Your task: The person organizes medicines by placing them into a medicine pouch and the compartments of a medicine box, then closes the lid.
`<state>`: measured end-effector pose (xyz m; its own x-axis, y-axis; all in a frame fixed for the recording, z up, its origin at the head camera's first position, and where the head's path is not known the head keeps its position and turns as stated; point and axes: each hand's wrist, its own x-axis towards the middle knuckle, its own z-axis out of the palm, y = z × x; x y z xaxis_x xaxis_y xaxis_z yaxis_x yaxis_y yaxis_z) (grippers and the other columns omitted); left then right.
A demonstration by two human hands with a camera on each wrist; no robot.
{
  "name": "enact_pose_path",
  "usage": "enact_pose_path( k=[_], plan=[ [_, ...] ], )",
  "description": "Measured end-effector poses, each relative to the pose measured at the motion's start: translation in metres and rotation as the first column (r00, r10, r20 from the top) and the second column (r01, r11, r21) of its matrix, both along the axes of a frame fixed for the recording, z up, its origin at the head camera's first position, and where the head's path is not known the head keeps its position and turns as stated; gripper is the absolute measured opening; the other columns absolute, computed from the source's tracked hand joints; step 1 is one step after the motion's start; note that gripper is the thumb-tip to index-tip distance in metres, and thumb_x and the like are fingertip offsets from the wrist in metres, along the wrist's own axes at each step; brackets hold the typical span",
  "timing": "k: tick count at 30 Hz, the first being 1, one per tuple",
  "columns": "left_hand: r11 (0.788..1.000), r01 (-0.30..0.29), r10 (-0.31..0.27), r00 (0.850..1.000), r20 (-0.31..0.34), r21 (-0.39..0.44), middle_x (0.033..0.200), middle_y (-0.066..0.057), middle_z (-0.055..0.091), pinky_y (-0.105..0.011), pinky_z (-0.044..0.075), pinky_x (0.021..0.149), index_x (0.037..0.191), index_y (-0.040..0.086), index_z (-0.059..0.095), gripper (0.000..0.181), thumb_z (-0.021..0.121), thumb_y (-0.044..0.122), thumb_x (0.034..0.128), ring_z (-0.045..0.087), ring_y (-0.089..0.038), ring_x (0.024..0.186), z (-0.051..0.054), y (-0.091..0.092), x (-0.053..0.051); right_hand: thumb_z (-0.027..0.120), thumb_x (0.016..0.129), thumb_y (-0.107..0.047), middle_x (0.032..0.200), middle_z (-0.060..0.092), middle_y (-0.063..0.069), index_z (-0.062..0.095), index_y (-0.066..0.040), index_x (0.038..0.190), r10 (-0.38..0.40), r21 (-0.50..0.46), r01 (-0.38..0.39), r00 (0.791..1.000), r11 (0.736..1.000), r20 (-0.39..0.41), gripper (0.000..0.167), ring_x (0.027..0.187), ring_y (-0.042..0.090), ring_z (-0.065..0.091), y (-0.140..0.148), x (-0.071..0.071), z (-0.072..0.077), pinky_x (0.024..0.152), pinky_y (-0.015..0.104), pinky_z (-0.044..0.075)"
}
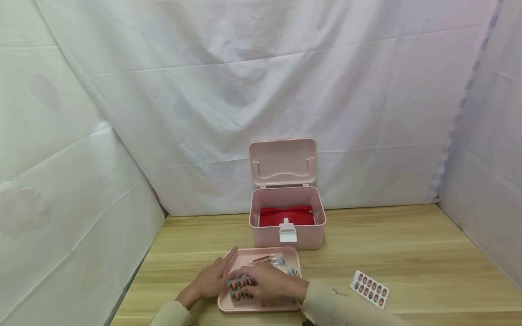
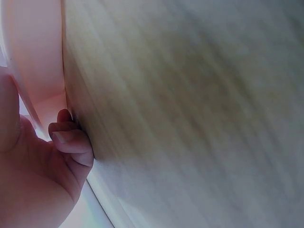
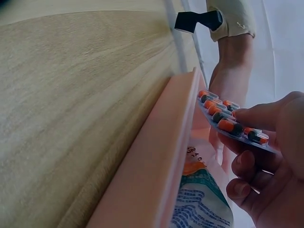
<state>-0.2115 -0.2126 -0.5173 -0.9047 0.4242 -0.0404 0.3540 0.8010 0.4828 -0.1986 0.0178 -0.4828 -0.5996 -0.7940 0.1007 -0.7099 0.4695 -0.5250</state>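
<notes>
Over the left part of the pink tray [image 1: 261,311], my right hand [image 1: 267,281] pinches a blister pack of orange and dark capsules [image 1: 240,290]. The right wrist view shows this blister pack [image 3: 223,116] tilted above the tray, between thumb and fingers. At the tray's left edge is my left hand [image 1: 208,280], one finger stretched along the far left corner. In the left wrist view, its curled fingers [image 2: 73,142] lie against the tray's outer wall [image 2: 40,47]. Cotton swabs [image 1: 265,259] and a printed packet [image 3: 202,199] lie in the tray, partly hidden by my right hand.
Behind the tray stands an open pink box [image 1: 267,237] with its lid [image 1: 283,163] raised and a red zip pouch [image 1: 285,216] inside. Another capsule blister pack [image 1: 369,289] lies on the wooden table [image 1: 408,244] to the right. White cloth [image 1: 204,113] hangs behind and at the sides.
</notes>
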Motion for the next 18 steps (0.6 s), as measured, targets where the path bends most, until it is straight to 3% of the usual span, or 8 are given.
enact_pose_path(
  k=[8, 14, 18],
  plan=[
    [1.0, -0.001, 0.001, 1.0, -0.008, -0.008, 0.085, -0.001, 0.044, -0.027, 0.033, 0.049, 0.158, 0.017, 0.027, 0.069, 0.051, 0.047, 0.1004, 0.037, -0.013, 0.056, -0.0008, -0.001, -0.0005, 0.067, 0.095, -0.023, 0.109, 0.066, -0.019, 0.061, -0.02, 0.127, 0.005, 0.0, -0.005, 0.995, 1.0, -0.097, 0.032, 0.1, -0.006, 0.057, -0.002, 0.004, -0.0055, 0.089, 0.019, 0.049],
    [1.0, 0.002, -0.002, 1.0, -0.012, -0.006, 0.085, -0.002, 0.045, -0.028, 0.034, 0.05, 0.157, 0.017, 0.028, 0.069, 0.05, 0.048, 0.1005, 0.038, -0.013, 0.057, -0.0002, -0.0003, -0.0004, 0.067, 0.095, -0.024, 0.108, 0.065, -0.019, 0.059, -0.024, 0.126, 0.004, -0.002, -0.004, 0.998, 1.0, -0.055, 0.032, 0.094, -0.008, 0.056, -0.0039, 0.0058, -0.0085, 0.083, 0.017, 0.05],
    [1.0, -0.001, 0.001, 1.0, 0.0, -0.003, 0.085, -0.002, 0.045, -0.028, 0.033, 0.049, 0.158, 0.017, 0.027, 0.069, 0.049, 0.049, 0.1008, 0.038, -0.013, 0.056, -0.0009, -0.0003, -0.0005, 0.067, 0.095, -0.024, 0.104, 0.066, -0.018, 0.059, -0.023, 0.123, 0.01, -0.008, -0.011, 0.996, 1.0, -0.093, 0.029, 0.089, -0.009, 0.056, -0.0048, 0.0065, -0.0102, 0.079, 0.015, 0.049]
  ],
)
